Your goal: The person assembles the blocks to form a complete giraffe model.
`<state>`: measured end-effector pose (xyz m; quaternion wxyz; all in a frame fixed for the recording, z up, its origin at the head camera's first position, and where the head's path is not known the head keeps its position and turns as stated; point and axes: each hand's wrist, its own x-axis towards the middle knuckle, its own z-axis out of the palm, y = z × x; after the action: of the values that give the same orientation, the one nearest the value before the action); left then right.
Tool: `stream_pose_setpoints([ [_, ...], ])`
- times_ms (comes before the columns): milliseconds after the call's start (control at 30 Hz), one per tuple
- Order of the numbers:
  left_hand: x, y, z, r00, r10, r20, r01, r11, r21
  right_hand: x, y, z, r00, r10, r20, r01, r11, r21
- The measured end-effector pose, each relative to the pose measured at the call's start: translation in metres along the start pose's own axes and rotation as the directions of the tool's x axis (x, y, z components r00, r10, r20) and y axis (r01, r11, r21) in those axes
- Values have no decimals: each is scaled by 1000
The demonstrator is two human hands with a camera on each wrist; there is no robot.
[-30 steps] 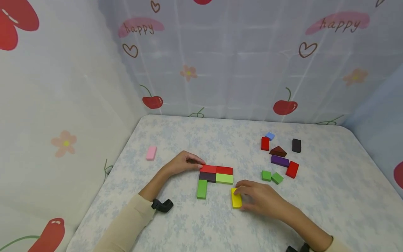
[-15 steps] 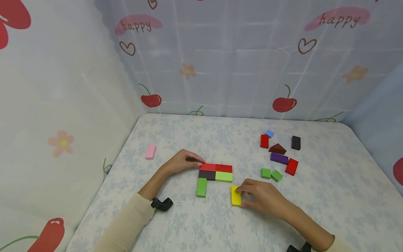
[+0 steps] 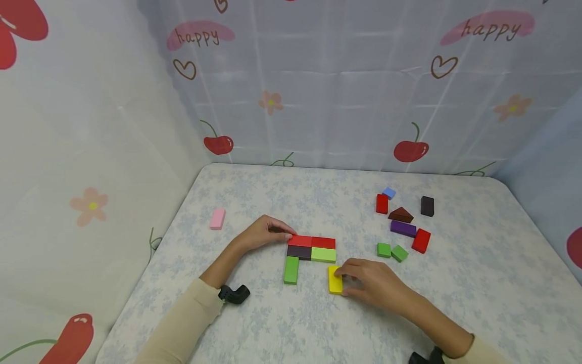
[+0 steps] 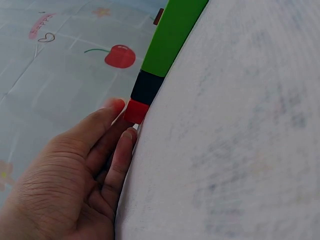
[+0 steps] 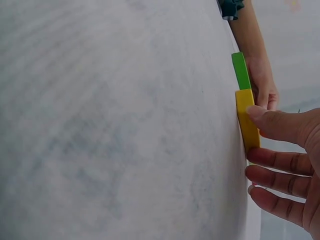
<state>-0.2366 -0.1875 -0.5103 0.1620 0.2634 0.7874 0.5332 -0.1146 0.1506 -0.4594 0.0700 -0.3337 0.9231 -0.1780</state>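
In the head view, my left hand point(image 3: 264, 234) rests its fingertips at the left end of a red block point(image 3: 300, 240). That block lies beside a second red block point(image 3: 324, 243). Against their near side lie a black block point(image 3: 299, 252) and a lime block point(image 3: 323, 255); a green block point(image 3: 291, 270) extends toward me from the black one. My right hand point(image 3: 377, 283) pinches a yellow block point(image 3: 335, 284) flat on the table, just nearer than the lime block. The right wrist view shows the thumb on the yellow block point(image 5: 245, 117) and a finger at its end.
A pink block point(image 3: 217, 219) lies alone at the left. To the right are two small green blocks point(image 3: 384, 249), a purple block point(image 3: 403, 229), a brown triangle point(image 3: 401, 215), a black block point(image 3: 427, 206), a blue block point(image 3: 388, 193) and two more red blocks point(image 3: 421, 241).
My right hand has slid the yellow block a little left and away from me, closer to the lime block. The left hand has stayed at the red block.
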Motion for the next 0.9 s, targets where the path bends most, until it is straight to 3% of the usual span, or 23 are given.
stream_pose_setpoints([
  [267, 1, -2, -1, 1000, 4, 3, -4, 1000, -15, 5, -2, 2, 1000, -13, -25, 13, 1000, 22],
  [900, -1, -3, 0, 1000, -2, 3, 2, 1000, -12, 11, -3, 4, 1000, 15, -5, -15, 1000, 17],
])
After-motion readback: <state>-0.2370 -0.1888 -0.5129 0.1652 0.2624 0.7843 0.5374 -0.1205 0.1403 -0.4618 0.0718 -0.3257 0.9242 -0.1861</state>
